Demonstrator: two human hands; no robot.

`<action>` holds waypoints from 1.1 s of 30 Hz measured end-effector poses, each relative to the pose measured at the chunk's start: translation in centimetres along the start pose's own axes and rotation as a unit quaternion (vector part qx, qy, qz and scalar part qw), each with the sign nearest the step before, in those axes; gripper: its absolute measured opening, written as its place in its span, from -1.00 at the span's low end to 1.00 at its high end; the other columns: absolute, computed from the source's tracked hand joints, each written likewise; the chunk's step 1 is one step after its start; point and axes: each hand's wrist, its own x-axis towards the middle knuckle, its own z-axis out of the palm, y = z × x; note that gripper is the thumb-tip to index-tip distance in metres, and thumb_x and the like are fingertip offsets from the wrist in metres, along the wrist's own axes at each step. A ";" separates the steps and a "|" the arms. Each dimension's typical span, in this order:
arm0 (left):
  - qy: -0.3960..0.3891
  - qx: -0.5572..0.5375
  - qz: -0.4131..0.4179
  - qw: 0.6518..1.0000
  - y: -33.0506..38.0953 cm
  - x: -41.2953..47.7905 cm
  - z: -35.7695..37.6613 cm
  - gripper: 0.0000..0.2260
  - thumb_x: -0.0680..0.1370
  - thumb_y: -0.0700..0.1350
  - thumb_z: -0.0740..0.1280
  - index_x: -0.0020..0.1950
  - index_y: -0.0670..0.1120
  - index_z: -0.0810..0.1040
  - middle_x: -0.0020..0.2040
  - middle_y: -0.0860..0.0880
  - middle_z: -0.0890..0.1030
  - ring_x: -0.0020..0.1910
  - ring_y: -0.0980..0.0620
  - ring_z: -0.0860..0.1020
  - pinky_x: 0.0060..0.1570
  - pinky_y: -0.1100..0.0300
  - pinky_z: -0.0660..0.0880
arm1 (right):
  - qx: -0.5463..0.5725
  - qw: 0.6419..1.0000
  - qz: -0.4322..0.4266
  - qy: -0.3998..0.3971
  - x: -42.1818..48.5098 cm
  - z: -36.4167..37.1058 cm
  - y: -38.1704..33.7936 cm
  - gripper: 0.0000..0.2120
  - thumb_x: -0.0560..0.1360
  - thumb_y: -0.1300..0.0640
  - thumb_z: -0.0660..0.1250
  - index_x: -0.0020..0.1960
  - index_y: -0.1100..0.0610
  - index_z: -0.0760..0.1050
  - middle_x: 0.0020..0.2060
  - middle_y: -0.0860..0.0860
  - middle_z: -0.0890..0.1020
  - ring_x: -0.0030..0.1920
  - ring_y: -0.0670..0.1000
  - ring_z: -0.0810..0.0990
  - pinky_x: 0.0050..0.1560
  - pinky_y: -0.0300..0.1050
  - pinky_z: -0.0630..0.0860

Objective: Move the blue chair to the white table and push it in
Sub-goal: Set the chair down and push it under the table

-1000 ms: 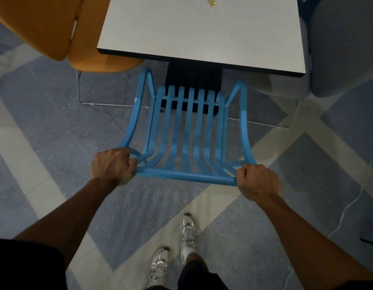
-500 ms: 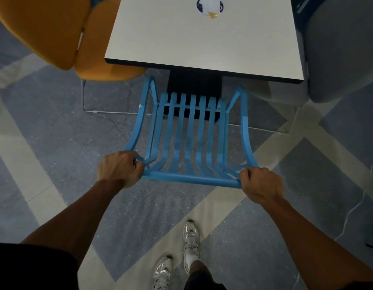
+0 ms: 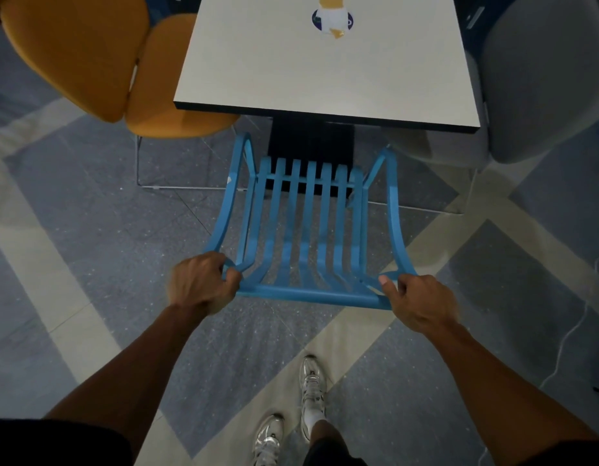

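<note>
Far left, at the top-left corner of the view, we see an orange chair [image 3: 89, 62] with its seat beside the table's left edge; its thin metal legs stand on the floor [image 3: 89, 230], which is blue-grey with pale diagonal bands.

Next, our left hand [image 3: 200, 284] is curled closed around the left end of the blue chair's top rail, fingers wrapped over the corner where the left armrest meets it. The hand looks a bit blurred.

Centre: the blue chair [image 3: 308, 230] stands on the floor directly before the near edge of the table [image 3: 325, 72]. Its slatted back faces us and its front edge sits just short of the near edge of the tabletop, over the table's dark base [image 3: 311, 139]. The seat is not under the tabletop; the armrest tips are near the edge but below it. On the tabletop near the far edge lies a small round blue-and-white item [image 3: 331, 20], too small for us to identify.

Below centre, our two silver sneakers [image 3: 311, 388] stand on a pale band.

Right: our right hand [image 3: 415, 302] is closed on the right end of the top rail, thumb lying along the front of it.

Far right, a grey chair [image 3: 543, 72] sits beside the table's right edge.
</note>
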 end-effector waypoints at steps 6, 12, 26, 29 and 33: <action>-0.003 0.032 -0.027 0.999 -0.2 1.0 1.0 -0.76 0.43 0.08 0.15 -0.44 0.12 0.27 -0.51 0.17 0.33 -0.59 0.19 0.34 -0.56 0.33 0.20 | -0.004 1.000 0.013 0.008 0.5 0.5 0.1 -0.56 0.48 -0.25 0.09 -0.40 0.02 0.40 -0.53 -0.09 0.46 -0.51 -0.09 0.46 -0.46 -0.12 0.45; 0.000 0.043 -0.031 0.999 -0.3 1.9 1.2 -0.76 0.43 0.09 0.15 -0.43 0.12 0.28 -0.51 0.17 0.33 -0.59 0.19 0.33 -0.58 0.33 0.20 | 0.000 0.999 0.022 0.024 1.8 0.2 0.3 -0.61 0.42 -0.20 0.06 -0.42 0.04 0.36 -0.54 -0.06 0.43 -0.53 -0.05 0.44 -0.46 -0.09 0.48; -0.001 0.048 -0.031 0.998 -0.1 3.6 0.4 -0.76 0.42 0.09 0.14 -0.45 0.10 0.26 -0.51 0.16 0.32 -0.58 0.19 0.31 -0.56 0.31 0.19 | -0.007 0.999 0.000 0.032 3.3 -0.3 -0.2 -0.65 0.38 -0.16 0.02 -0.42 0.04 0.33 -0.54 -0.05 0.43 -0.54 -0.04 0.43 -0.45 -0.09 0.46; 0.001 0.041 -0.036 0.999 -0.2 3.5 0.5 -0.77 0.42 0.09 0.13 -0.44 0.10 0.28 -0.50 0.16 0.34 -0.56 0.18 0.34 -0.55 0.29 0.25 | -0.008 0.999 -0.007 0.042 3.2 -0.1 -0.1 -0.67 0.38 -0.14 0.03 -0.43 0.04 0.31 -0.55 -0.06 0.41 -0.55 -0.06 0.39 -0.47 -0.12 0.37; -0.001 0.032 -0.030 0.999 -0.2 3.4 0.6 -0.78 0.42 0.08 0.12 -0.43 0.10 0.30 -0.50 0.15 0.36 -0.56 0.18 0.36 -0.56 0.30 0.25 | -0.019 0.998 -0.014 0.056 3.1 0.1 -0.1 -0.68 0.39 -0.12 0.06 -0.45 0.04 0.28 -0.56 -0.08 0.37 -0.56 -0.09 0.34 -0.49 -0.17 0.22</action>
